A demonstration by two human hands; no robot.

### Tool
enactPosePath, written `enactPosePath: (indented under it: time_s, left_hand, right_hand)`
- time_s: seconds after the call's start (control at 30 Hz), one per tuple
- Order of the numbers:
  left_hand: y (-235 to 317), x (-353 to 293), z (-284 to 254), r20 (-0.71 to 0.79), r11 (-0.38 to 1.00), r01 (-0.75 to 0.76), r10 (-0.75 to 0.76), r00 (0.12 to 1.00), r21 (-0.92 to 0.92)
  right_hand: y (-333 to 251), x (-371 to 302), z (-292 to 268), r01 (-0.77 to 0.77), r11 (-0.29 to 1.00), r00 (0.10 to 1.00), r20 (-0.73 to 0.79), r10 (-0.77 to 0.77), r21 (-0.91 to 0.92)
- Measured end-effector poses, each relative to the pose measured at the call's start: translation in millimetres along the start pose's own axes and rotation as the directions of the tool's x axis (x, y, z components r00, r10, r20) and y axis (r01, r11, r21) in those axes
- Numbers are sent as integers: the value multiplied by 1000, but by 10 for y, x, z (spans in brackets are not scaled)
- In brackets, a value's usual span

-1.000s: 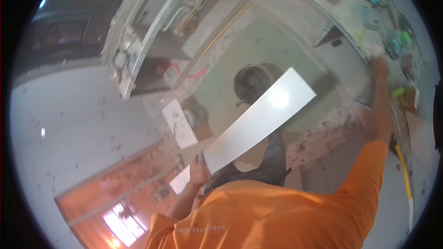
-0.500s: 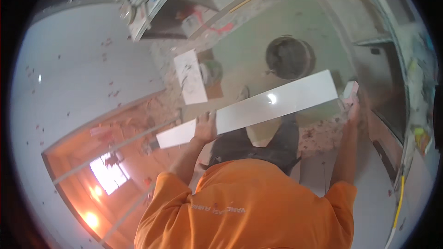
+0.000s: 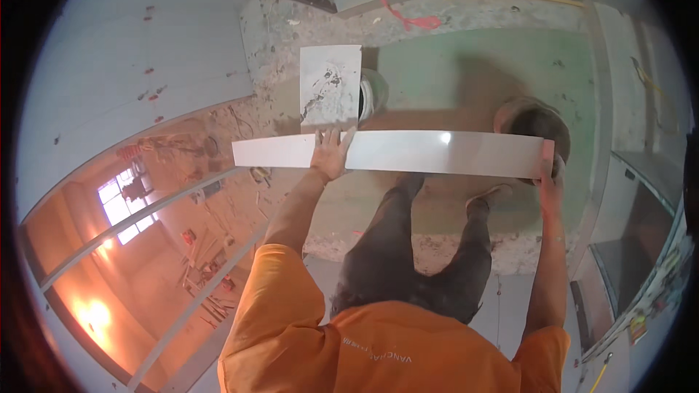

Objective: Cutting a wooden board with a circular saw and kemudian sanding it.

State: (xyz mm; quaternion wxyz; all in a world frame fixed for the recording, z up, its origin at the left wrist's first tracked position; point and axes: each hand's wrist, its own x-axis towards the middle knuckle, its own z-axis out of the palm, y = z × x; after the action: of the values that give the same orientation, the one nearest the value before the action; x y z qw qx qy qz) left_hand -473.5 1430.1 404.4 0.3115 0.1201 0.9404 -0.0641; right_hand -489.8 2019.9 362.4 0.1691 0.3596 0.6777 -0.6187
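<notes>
A long, glossy white strip [image 3: 422, 151] lies crosswise in front of me. My left hand [image 3: 332, 154] grips it left of its middle, with the fingers spread over its face and reaching its far edge. At the strip's right end, my right hand [image 3: 550, 180] is closed round a small pinkish block [image 3: 547, 149] that meets that end. The block's exact kind cannot be made out. A speckled white panel [image 3: 329, 83] shows just beyond the strip, near my left hand.
A dark bucket [image 3: 537, 122] stands behind the strip's right end. Another round container [image 3: 373, 94] is partly hidden by the speckled panel. Pink ribbon-like material [image 3: 419, 23] lies at the back. Metal bars [image 3: 145, 214] cross an opening at left. A grey cabinet-like frame [image 3: 633, 196] stands at right.
My right hand has brought the block against the strip's right end, where there was a gap before. The view has turned, so the strip now looks nearly level.
</notes>
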Motion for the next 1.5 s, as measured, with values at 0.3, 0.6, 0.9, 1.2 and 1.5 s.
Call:
enactPosePath:
  time_s: [0.3, 0.6, 0.9, 1.2, 1.5]
  left_hand:
    - [-1850, 945, 1248, -60, 996, 92, -93, 994, -19]
    - [-2647, 879, 1532, -168, 995, 55, -69, 983, -87]
    - [-2194, 1253, 1538, -400, 956, -91, -29, 916, -279]
    - [-670, 2403, 1363, -618, 911, 180, -386, 685, -370]
    - [-694, 2402, 1482, -637, 920, 160, -365, 679, -357]
  right_hand:
    - [653, 1190, 2346, 81, 994, 993, 88, -75, -75]
    - [759, 1209, 3290, 102, 991, 963, 258, -75, -92]
    - [896, 1100, 3284, 389, 886, 916, 208, -343, -253]
    - [904, 719, 3066, 530, 734, 843, 354, -404, -424]
    - [750, 1192, 3158, 386, 818, 908, 333, -255, -427]
